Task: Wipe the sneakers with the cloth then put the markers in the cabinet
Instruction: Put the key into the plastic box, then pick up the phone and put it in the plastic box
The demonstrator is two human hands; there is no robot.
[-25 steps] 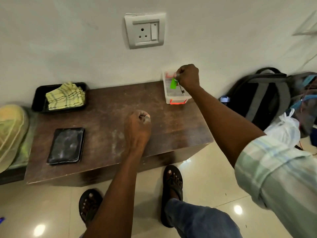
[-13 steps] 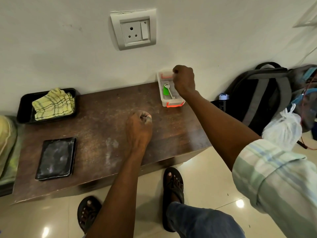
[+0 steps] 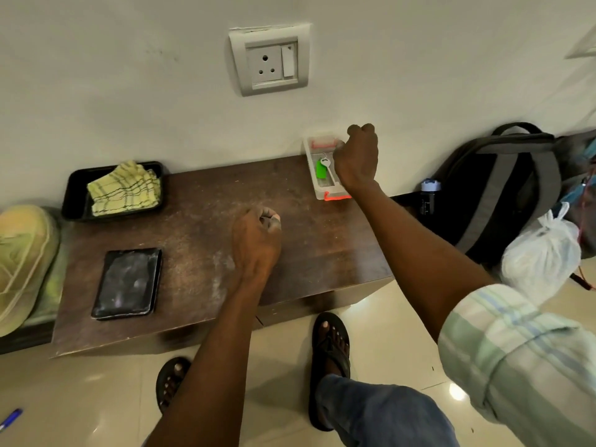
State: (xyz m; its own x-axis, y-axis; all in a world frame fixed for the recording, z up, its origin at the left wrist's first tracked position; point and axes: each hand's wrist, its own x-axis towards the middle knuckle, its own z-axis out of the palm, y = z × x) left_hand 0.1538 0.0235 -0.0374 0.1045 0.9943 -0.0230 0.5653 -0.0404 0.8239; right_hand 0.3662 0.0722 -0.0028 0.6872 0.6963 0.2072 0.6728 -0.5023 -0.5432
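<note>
Clear plastic with orange clips, the small box (image 3: 325,171) sits at the far right corner of the dusty brown cabinet top (image 3: 206,221), just under the right hand (image 3: 356,159). That hand hangs over the box's right rim with its fingers curled; whether it pinches anything cannot be told, since the knuckles hide the fingertips. A green tag with a key (image 3: 321,167) lies inside the box, just left of the hand. The left hand (image 3: 256,238) rests as a fist, empty as far as can be seen, on the wood nearer the person.

The main risk looks like drift from the task: both hands are busy at the box end, while the task's things are elsewhere. A careless pull back of the right hand could also catch the light box and tip it off the nearby edge.

The yellow checked cloth (image 3: 124,188) lies crumpled in a black tray (image 3: 72,195), well to the left of the left hand and far from the right. One pale yellow-green sneaker (image 3: 22,262) shows further left still, beyond the cabinet's end and partly cut off by the frame. No markers can be picked out with certainty; a blue pen-like thing (image 3: 11,419) lies on the floor, low and far left of both hands.
</note>
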